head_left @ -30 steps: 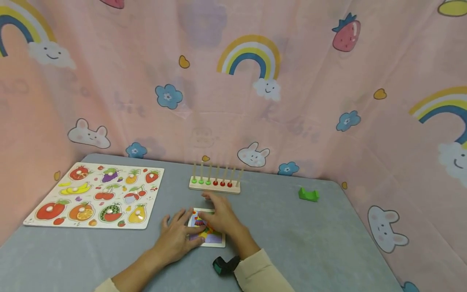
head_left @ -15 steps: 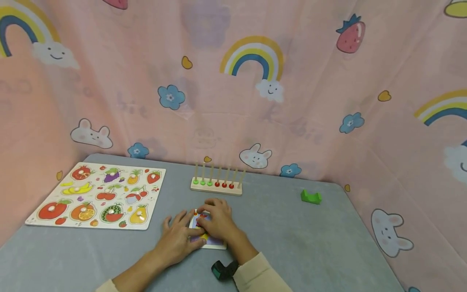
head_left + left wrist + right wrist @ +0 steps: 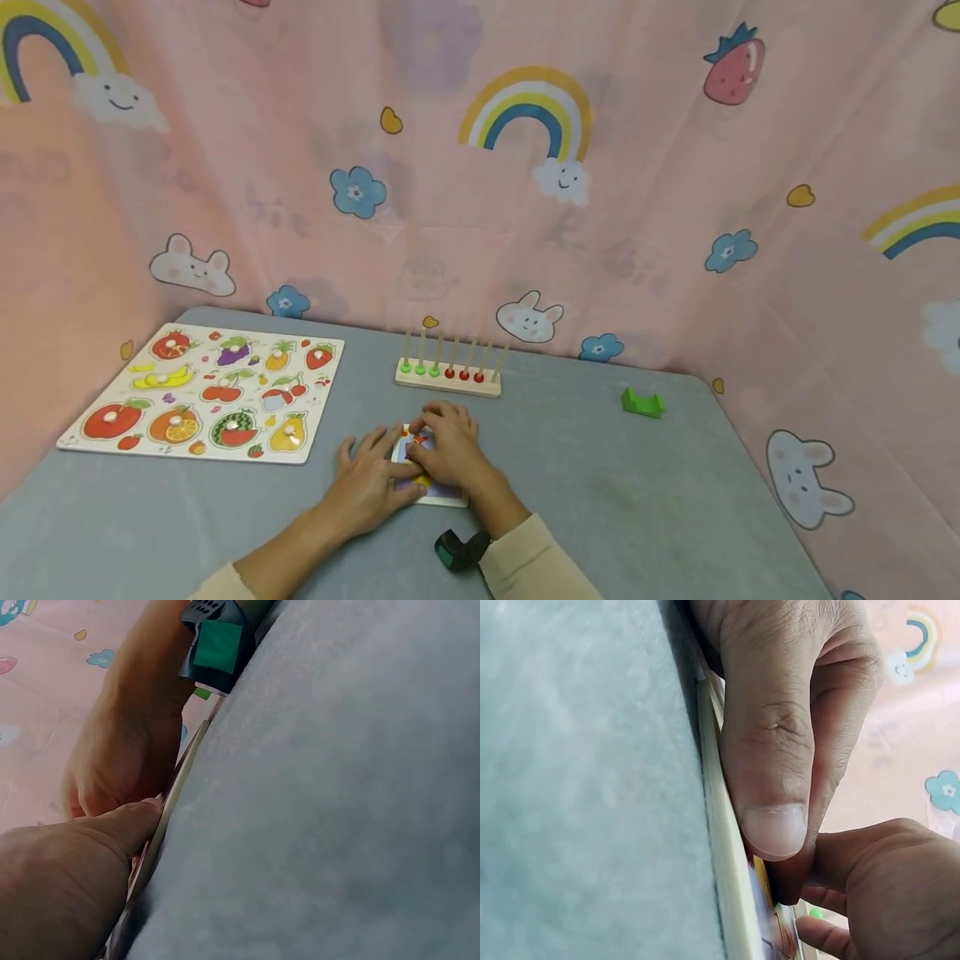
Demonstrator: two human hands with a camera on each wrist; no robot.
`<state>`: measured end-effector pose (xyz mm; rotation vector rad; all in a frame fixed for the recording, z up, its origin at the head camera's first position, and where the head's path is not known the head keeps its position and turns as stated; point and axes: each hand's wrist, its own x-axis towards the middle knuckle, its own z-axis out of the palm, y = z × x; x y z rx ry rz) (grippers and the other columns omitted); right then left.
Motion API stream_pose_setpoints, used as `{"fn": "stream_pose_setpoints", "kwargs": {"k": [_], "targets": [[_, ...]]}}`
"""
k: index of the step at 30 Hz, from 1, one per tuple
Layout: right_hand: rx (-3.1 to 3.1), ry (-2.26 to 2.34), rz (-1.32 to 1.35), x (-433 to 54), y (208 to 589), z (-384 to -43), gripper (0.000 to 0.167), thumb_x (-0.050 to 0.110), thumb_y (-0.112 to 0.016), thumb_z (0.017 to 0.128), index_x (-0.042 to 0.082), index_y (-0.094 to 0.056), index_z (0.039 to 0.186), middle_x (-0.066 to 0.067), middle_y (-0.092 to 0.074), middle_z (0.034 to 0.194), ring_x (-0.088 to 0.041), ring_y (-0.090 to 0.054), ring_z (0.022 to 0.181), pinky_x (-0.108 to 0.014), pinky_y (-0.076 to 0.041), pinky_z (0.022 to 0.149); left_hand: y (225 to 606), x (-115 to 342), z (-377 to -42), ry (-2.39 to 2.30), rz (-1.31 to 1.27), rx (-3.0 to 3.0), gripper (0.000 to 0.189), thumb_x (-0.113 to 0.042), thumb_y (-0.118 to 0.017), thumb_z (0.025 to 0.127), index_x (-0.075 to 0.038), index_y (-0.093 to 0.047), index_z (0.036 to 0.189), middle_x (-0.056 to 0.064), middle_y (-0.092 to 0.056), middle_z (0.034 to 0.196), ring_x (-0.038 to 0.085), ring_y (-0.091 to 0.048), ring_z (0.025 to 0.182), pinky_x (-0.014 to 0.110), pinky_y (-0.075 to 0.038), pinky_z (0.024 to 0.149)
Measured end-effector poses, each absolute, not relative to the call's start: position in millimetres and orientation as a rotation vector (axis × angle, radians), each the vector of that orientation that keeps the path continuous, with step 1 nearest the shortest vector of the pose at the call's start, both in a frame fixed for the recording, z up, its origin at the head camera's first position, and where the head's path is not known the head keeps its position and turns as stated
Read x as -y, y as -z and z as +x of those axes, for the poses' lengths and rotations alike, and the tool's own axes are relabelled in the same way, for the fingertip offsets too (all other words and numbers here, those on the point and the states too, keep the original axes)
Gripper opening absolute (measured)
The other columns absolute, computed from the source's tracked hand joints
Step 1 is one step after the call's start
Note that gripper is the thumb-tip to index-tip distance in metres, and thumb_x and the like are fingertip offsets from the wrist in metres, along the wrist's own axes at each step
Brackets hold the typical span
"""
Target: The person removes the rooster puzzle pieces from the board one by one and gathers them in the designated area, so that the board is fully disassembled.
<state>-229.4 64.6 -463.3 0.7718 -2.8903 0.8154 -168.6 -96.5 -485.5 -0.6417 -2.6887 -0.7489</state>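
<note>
A small colourful picture board with a pale rim lies flat on the table in the head view, partly covered by both hands. My left hand rests at its left side, fingers spread along the edge, thumb and index finger reaching over the picture. My right hand bends over the upper part, with thumb and fingertips down at a reddish part of the picture. I cannot tell if they pinch a loose piece. In the right wrist view, the left thumb overlaps the board's pale edge, with the right hand behind.
A fruit peg puzzle lies at the left. Behind the hands stands a counting rack with green and red beads on pegs. Farther right is a green notched block. A black wrist camera sits beside the right sleeve.
My right fingers have drawn in from beyond the board's far edge and come down closer over the picture. The left hand stays nearly still; the head view has shifted slightly.
</note>
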Motion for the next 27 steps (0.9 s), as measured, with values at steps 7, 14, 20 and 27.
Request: {"fn": "stream_pose_setpoints", "kwargs": {"k": [7, 14, 20, 27], "targets": [[2.899, -0.848, 0.750, -63.4, 464.0, -230.5, 0.012, 0.019, -0.069, 0.084, 0.019, -0.066, 0.096, -0.004, -0.051, 0.130, -0.030, -0.039, 0.121, -0.052, -0.029, 0.094, 484.2, 96.9, -169.0, 0.742, -0.640, 2.707, 0.027, -0.042, -0.078, 0.078, -0.026, -0.079, 0.099, 0.021, -0.049, 0.138, 0.046, -0.040, 0.126, 0.075, -0.019, 0.090], [2.857, -0.929, 0.765, -63.6, 465.7, -230.0, 0.016, 0.005, -0.061, 0.086, 0.017, -0.065, 0.096, -0.006, -0.052, 0.126, -0.029, -0.040, 0.118, -0.053, -0.027, 0.095, 485.2, 97.2, -169.4, 0.747, -0.625, 2.715, 0.029, -0.041, -0.078, 0.078, -0.027, -0.078, 0.103, 0.019, -0.049, 0.138, 0.045, -0.039, 0.127, 0.074, -0.018, 0.090], [2.852, -0.931, 0.753, -64.4, 465.5, -229.4, 0.018, 0.005, -0.062, 0.085, 0.015, -0.066, 0.100, -0.007, -0.052, 0.123, -0.030, -0.040, 0.118, -0.053, -0.027, 0.095, 485.4, 97.3, -169.7, 0.767, -0.623, 2.704, 0.029, -0.041, -0.079, 0.077, -0.027, -0.078, 0.102, 0.018, -0.050, 0.137, 0.044, -0.039, 0.127, 0.073, -0.018, 0.091], [2.781, -0.946, 0.801, -68.4, 467.0, -228.8, 0.021, 0.015, -0.068, 0.080, 0.015, -0.069, 0.101, -0.002, -0.056, 0.113, -0.025, -0.043, 0.112, -0.049, -0.030, 0.092, 485.3, 97.0, -169.7, 0.757, -0.627, 2.697, 0.027, -0.042, -0.078, 0.077, -0.026, -0.079, 0.098, 0.019, -0.051, 0.137, 0.044, -0.040, 0.126, 0.073, -0.019, 0.090]]}}
